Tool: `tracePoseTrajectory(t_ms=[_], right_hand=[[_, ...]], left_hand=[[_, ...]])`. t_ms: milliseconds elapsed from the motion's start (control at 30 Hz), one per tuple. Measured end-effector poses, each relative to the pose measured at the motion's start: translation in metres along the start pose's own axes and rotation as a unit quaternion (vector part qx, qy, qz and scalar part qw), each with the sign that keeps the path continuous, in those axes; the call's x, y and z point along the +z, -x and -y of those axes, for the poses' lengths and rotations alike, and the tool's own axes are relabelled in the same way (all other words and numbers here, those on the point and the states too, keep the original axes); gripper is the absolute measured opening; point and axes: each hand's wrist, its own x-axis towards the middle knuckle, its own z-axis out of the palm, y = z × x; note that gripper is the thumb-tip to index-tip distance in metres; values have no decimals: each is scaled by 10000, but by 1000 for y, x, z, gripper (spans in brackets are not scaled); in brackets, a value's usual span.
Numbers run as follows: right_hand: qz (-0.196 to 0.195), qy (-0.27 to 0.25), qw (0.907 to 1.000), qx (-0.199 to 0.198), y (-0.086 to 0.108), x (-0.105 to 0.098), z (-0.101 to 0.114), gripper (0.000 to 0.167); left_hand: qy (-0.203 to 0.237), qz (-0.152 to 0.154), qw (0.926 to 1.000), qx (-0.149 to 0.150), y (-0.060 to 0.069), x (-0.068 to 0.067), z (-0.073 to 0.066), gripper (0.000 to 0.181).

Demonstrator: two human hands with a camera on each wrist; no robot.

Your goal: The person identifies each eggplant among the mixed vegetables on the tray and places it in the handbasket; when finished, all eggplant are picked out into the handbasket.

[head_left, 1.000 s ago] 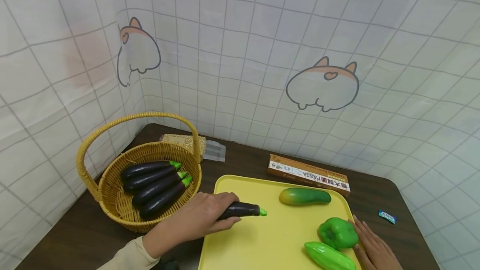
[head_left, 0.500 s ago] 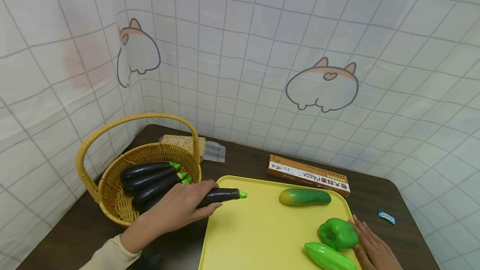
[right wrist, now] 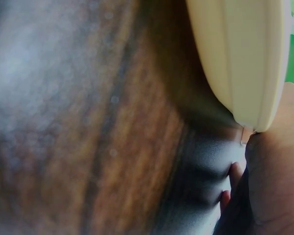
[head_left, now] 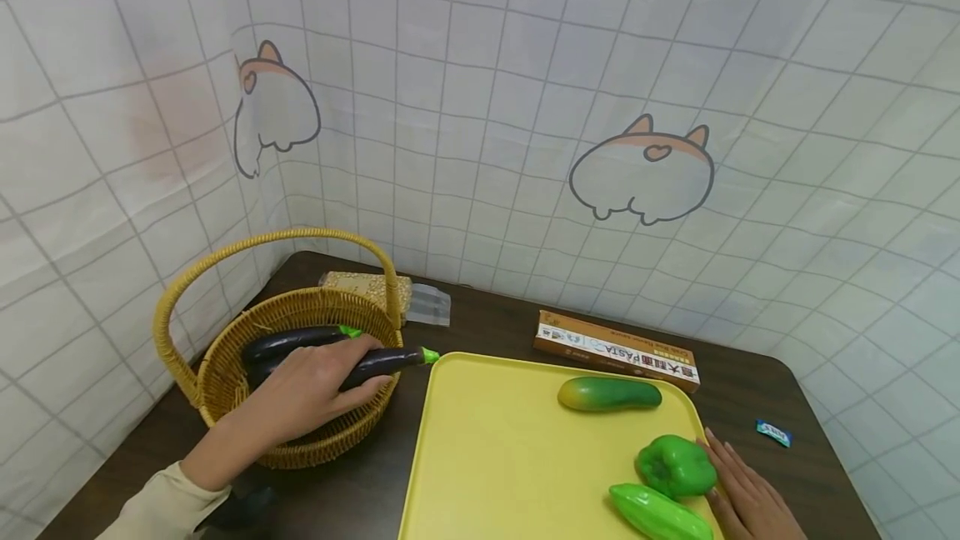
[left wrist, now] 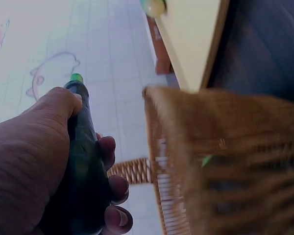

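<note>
An eggplant [head_left: 386, 362] with a bright green stem is gripped by my left hand [head_left: 318, 382], over the wicker basket [head_left: 326, 450]. The left wrist view shows the thumb and fingers wrapped round the dark eggplant [left wrist: 83, 147]. More eggplants [head_left: 288, 343] lie inside the basket, partly hidden beneath the hand. At the right edge of the yellow tray [head_left: 480, 457] rests my right hand [head_left: 750, 490], its fingers extended beside a green bell pepper [head_left: 677, 467]. Near that hand, a light green ridged vegetable [head_left: 660, 513] lies on the tray.
A green and yellow oblong vegetable [head_left: 610, 393] lies at the tray's far side. Behind the tray stands a pasta box [head_left: 617, 346]. A bag of grains [head_left: 367, 283] sits behind the basket, whose tall handle [head_left: 277, 238] arches up. A small blue packet [head_left: 773, 433] lies at right.
My left hand has carried the eggplant leftward from above the tray to over the basket. The right hand has stayed in place at the tray's edge.
</note>
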Motion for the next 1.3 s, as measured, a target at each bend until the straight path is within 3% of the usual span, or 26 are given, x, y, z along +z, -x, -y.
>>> tracePoseTrajectory(t_ms=[300, 600, 800, 1033, 1300], right_hand=[[-8, 85, 9999, 55, -2, 1, 2, 68], [95, 11, 9997, 202, -1, -1, 6, 65], [81, 73, 9997, 200, 0, -2, 6, 66], [-29, 80, 10000, -36, -2, -2, 0, 68], [31, 41, 10000, 39, 0, -2, 2, 67]], left_hand=[[-313, -37, 9992, -234, 8, -8, 15, 30], [-302, 225, 9965, -747, 12, -17, 29, 32], [-341, 457, 9927, -1062, 17, -13, 40, 36], [-402, 728, 9903, -1117, 19, -8, 39, 40], [-401, 847, 9896, -1095, 19, -5, 36, 47]])
